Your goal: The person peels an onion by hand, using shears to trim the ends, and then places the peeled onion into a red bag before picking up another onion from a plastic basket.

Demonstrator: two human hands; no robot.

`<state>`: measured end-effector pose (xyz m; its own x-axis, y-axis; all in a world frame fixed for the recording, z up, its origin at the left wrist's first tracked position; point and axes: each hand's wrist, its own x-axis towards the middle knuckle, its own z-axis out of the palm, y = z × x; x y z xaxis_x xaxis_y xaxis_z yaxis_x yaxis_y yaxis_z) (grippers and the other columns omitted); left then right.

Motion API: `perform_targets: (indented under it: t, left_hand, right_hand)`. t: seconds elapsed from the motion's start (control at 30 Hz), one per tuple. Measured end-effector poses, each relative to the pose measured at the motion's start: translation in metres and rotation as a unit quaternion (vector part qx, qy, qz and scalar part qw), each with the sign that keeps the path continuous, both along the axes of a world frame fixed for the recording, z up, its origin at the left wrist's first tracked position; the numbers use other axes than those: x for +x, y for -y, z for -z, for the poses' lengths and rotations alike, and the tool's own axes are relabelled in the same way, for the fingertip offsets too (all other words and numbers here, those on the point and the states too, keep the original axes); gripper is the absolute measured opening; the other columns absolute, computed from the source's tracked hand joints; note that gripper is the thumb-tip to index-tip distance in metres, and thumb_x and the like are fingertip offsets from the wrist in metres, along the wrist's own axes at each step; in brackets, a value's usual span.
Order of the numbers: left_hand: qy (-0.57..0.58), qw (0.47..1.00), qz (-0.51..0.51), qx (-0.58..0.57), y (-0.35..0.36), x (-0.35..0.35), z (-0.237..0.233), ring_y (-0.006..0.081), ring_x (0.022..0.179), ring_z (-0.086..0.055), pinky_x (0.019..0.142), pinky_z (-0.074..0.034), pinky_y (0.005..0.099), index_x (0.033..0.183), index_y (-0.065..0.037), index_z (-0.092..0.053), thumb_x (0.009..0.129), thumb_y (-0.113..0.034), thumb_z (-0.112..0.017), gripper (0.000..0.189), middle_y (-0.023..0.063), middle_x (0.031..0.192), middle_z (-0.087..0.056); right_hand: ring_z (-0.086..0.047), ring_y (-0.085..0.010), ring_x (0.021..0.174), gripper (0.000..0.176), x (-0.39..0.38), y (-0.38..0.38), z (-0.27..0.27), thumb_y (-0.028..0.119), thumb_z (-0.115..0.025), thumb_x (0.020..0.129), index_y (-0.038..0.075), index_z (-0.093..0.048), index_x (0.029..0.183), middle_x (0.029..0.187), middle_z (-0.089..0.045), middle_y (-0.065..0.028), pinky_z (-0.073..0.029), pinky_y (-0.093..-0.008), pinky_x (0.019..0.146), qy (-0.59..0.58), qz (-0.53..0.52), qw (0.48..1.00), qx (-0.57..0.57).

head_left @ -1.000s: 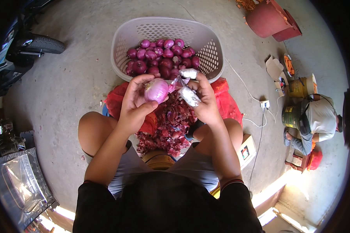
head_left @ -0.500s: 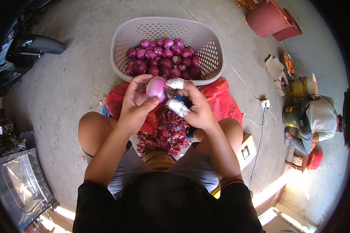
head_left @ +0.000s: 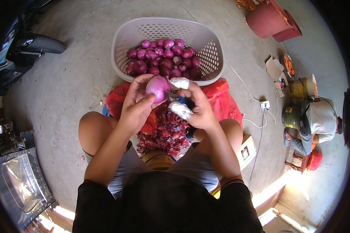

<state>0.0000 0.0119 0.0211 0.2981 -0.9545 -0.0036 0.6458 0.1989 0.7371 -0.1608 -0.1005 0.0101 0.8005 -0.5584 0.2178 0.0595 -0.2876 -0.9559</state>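
Clock is from the held onion, 12 being straight ahead of the seated person. Left hand [head_left: 138, 105] has the onion [head_left: 157, 89] gripped, thumb on its near face, fingers curled around the far side; it sits in front of the basket's near rim, above the peel pile [head_left: 165, 134], which is at 6. Right hand [head_left: 196, 106] is at the onion's 3 o'clock side, thumb and a finger wrapped in crinkled silvery covering, bent toward the onion. Something small and dark shows between those tips; can't tell if it's blade or skin, or whether it's pinched. Basket [head_left: 122, 46] at 12, grey, perforated, purple onions [head_left: 166, 63] piled inside. Red mesh at 9 [head_left: 116, 99] and 3 [head_left: 225, 103]. White power socket [head_left: 265, 104] further out at 3, co-worker [head_left: 321, 118] bent over beyond it. Red tubs [head_left: 266, 19] at 2, motorbike wheel [head_left: 44, 43] at 10.
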Motion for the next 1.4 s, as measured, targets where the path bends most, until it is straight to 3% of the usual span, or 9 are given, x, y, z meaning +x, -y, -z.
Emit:
perform_targets:
  t: [0.07, 0.17, 0.3, 0.43, 0.53, 0.67, 0.83, 1.17, 1.4]
  left_hand:
    - [-0.013, 1.000, -0.002, 0.007, 0.000, -0.001, -0.002, 0.0235, 0.118, -0.047, 0.098, -0.041, 0.0424, 0.129, -0.005, -0.034, 0.085, -0.010, -0.057, 0.050, 0.0131, 0.130, -0.044]
    - [0.076, 0.997, -0.008, -0.007, 0.000, 0.000, 0.004, 0.0236, 0.119, -0.047, 0.098, -0.041, 0.0413, 0.129, -0.005, -0.034, 0.085, -0.010, -0.055, 0.049, 0.0131, 0.131, -0.043]
    - [0.056, 0.998, 0.002, -0.004, 0.000, -0.002, 0.002, 0.0252, 0.118, -0.048, 0.100, -0.040, 0.0415, 0.130, -0.004, -0.033, 0.085, -0.014, -0.055, 0.050, 0.0137, 0.132, -0.043]
    - [-0.054, 0.997, 0.048, -0.021, -0.002, 0.002, -0.007, 0.0269, 0.120, -0.046, 0.101, -0.038, 0.0442, 0.129, -0.004, -0.033, 0.087, -0.017, -0.050, 0.047, 0.0144, 0.130, -0.043]
    - [-0.074, 0.996, 0.044, -0.037, -0.001, 0.002, -0.006, 0.0276, 0.123, -0.044, 0.103, -0.036, 0.0458, 0.129, -0.005, -0.033, 0.086, -0.018, -0.046, 0.046, 0.0142, 0.129, -0.043]
    - [-0.081, 0.996, 0.029, -0.038, -0.002, 0.002, -0.002, 0.0263, 0.124, -0.042, 0.103, -0.036, 0.0461, 0.129, -0.005, -0.033, 0.083, -0.016, -0.046, 0.049, 0.0131, 0.131, -0.042]
    - [-0.079, 0.996, 0.029, -0.028, -0.004, 0.004, 0.002, 0.0242, 0.124, -0.042, 0.101, -0.036, 0.0429, 0.129, -0.007, -0.034, 0.083, -0.018, -0.046, 0.048, 0.0123, 0.132, -0.041]
    - [-0.097, 0.995, 0.025, -0.029, -0.005, 0.001, 0.001, 0.0223, 0.117, -0.048, 0.100, -0.038, 0.0430, 0.128, -0.007, -0.034, 0.085, -0.025, -0.041, 0.047, 0.0111, 0.127, -0.047]
    - [-0.098, 0.993, 0.049, -0.051, -0.003, 0.002, -0.006, 0.0382, 0.118, -0.048, 0.099, -0.040, 0.0477, 0.127, -0.007, -0.036, 0.084, -0.029, -0.041, 0.048, 0.0212, 0.133, -0.041]
  right_hand:
    - [-0.058, -0.0226, 0.067, 0.053, 0.004, 0.000, 0.000, 0.004, -0.071, 0.073, 0.008, -0.048, 0.120, 0.077, -0.057, -0.0061, -0.045, -0.0325, 0.061, -0.013, 0.002, 0.996, -0.083]
    - [-0.062, -0.0257, 0.078, 0.048, 0.010, 0.003, 0.003, 0.002, -0.069, 0.075, 0.005, -0.049, 0.118, 0.091, -0.062, -0.0114, -0.048, -0.0323, 0.070, 0.052, -0.002, 0.995, -0.087]
    - [-0.063, -0.0246, 0.090, 0.045, 0.011, 0.002, -0.003, -0.001, -0.066, 0.077, 0.005, -0.050, 0.119, 0.103, -0.063, -0.0133, -0.048, -0.0320, 0.080, 0.058, 0.002, 0.995, -0.076]
    - [-0.058, -0.0133, 0.089, 0.044, 0.009, 0.005, -0.003, -0.004, -0.064, 0.078, 0.004, -0.050, 0.120, 0.096, -0.062, -0.0065, -0.044, -0.0267, 0.079, 0.043, 0.056, 0.996, 0.056]
    - [-0.054, -0.0093, 0.078, 0.062, 0.006, 0.007, -0.012, 0.000, -0.064, 0.081, 0.007, -0.032, 0.134, 0.084, -0.058, -0.0035, -0.042, -0.0234, 0.072, 0.068, 0.020, 0.990, 0.120]
    - [-0.049, -0.0087, 0.067, 0.077, 0.003, 0.000, -0.010, 0.002, -0.068, 0.079, 0.008, -0.021, 0.140, 0.072, -0.053, -0.0007, -0.040, -0.0220, 0.066, 0.013, -0.030, 0.997, 0.068]
    - [-0.050, -0.0091, 0.069, 0.064, 0.008, -0.001, -0.003, 0.001, -0.068, 0.077, 0.006, -0.034, 0.131, 0.074, -0.053, -0.0023, -0.040, -0.0228, 0.066, -0.019, -0.073, 0.997, 0.020]
    - [-0.053, -0.0102, 0.079, 0.043, 0.015, -0.007, 0.004, -0.003, -0.063, 0.079, 0.003, -0.049, 0.119, 0.088, -0.057, -0.0037, -0.042, -0.0241, 0.072, 0.062, -0.014, 0.996, 0.070]
    - [-0.056, -0.0096, 0.088, 0.045, 0.006, 0.006, 0.000, -0.006, -0.062, 0.080, 0.004, -0.049, 0.121, 0.096, -0.061, -0.0047, -0.043, -0.0233, 0.077, 0.071, 0.010, 0.994, 0.079]
